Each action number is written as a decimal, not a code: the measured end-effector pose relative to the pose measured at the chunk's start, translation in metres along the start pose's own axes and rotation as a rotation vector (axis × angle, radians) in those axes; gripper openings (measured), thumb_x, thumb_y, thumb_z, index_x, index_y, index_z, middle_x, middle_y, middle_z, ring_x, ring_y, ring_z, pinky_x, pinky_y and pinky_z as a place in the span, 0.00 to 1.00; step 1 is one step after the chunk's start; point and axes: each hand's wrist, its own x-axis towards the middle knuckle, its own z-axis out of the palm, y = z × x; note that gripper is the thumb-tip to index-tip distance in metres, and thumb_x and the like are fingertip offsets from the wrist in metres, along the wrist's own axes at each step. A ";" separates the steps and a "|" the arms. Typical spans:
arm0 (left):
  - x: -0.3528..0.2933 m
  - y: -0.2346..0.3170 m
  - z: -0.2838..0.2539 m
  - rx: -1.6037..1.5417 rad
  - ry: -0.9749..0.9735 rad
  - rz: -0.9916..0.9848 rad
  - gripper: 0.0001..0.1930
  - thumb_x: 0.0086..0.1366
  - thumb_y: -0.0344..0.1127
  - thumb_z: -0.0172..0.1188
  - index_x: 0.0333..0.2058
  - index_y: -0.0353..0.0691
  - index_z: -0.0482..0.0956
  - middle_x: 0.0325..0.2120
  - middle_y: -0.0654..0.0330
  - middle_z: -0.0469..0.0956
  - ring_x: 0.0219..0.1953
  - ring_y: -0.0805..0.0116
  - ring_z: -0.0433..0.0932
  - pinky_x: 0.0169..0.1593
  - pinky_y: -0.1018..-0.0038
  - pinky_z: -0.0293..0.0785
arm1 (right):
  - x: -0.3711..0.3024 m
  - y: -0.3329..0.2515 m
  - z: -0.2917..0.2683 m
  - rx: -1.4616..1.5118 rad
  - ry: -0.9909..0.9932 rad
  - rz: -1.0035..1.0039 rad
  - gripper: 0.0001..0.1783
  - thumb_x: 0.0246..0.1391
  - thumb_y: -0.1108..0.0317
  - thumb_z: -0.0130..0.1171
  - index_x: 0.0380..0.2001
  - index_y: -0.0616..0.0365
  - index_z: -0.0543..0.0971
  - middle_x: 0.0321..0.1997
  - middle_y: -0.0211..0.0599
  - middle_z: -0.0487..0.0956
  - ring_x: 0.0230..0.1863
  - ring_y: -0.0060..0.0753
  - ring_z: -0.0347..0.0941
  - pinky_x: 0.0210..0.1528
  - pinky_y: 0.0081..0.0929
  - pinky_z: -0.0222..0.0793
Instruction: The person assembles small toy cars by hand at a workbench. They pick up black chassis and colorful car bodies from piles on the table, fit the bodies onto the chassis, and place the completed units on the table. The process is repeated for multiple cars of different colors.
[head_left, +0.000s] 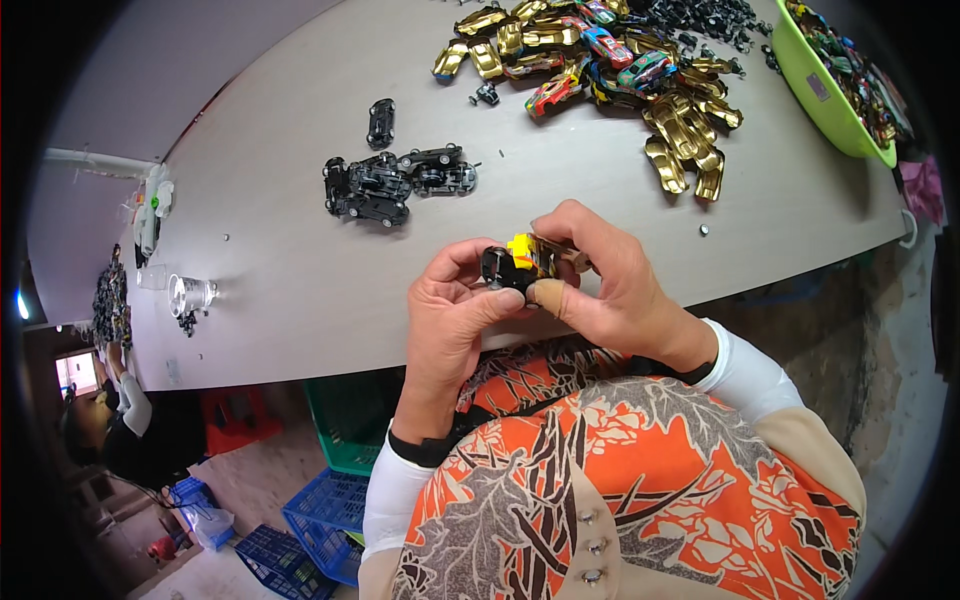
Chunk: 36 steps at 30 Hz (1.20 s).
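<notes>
— Toy car (520, 262), yellow and black: where is it?

— Above the near edge of the surface (280, 290), pinched between both hands. But start with the big things. The surface is long, pale grey, and runs away toward the far left. At its far right corner sits a lime-green basin (835, 105) loaded with small car parts.

— And the heap beside the basin?

— A pile of toy car bodies (610, 60) along the far edge, mostly gold shells with some painted red, blue and yellow. Nearer the middle lies a cluster of black chassis (395, 185), with one black chassis (380, 122) lying apart just beyond them. Toward the left edge stands a clear round container (190, 293).

— The hands?

— The left hand (455, 310) has its grip clenched on the black end of the toy car, thumb across the front. The right hand (610, 280) grips the yellow end, fingers curled over the top and thumb pressed underneath. Both hands touch each other around it.

— Anyone else?

— A person (130, 420) in dark clothes at the far left end, below the surface edge.
</notes>
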 end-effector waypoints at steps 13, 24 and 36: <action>-0.001 0.001 0.004 0.081 -0.026 0.050 0.20 0.49 0.16 0.62 0.44 0.31 0.74 0.36 0.55 0.77 0.37 0.69 0.78 0.40 0.74 0.80 | -0.001 0.007 0.005 0.105 -0.070 -0.020 0.17 0.45 0.79 0.58 0.42 0.59 0.73 0.32 0.32 0.68 0.28 0.21 0.66 0.27 0.18 0.64; -0.001 -0.006 -0.001 0.146 -0.041 0.146 0.18 0.50 0.17 0.62 0.43 0.32 0.76 0.37 0.60 0.75 0.39 0.72 0.76 0.41 0.77 0.78 | 0.004 0.005 0.001 0.048 -0.153 -0.047 0.17 0.46 0.79 0.58 0.41 0.59 0.72 0.32 0.32 0.69 0.28 0.19 0.66 0.28 0.19 0.62; -0.006 -0.013 0.003 0.213 0.011 0.210 0.20 0.53 0.19 0.61 0.47 0.32 0.75 0.42 0.58 0.73 0.42 0.72 0.74 0.47 0.78 0.73 | 0.001 0.000 0.002 0.002 -0.116 0.021 0.16 0.41 0.78 0.56 0.38 0.59 0.72 0.30 0.35 0.69 0.23 0.26 0.68 0.23 0.22 0.64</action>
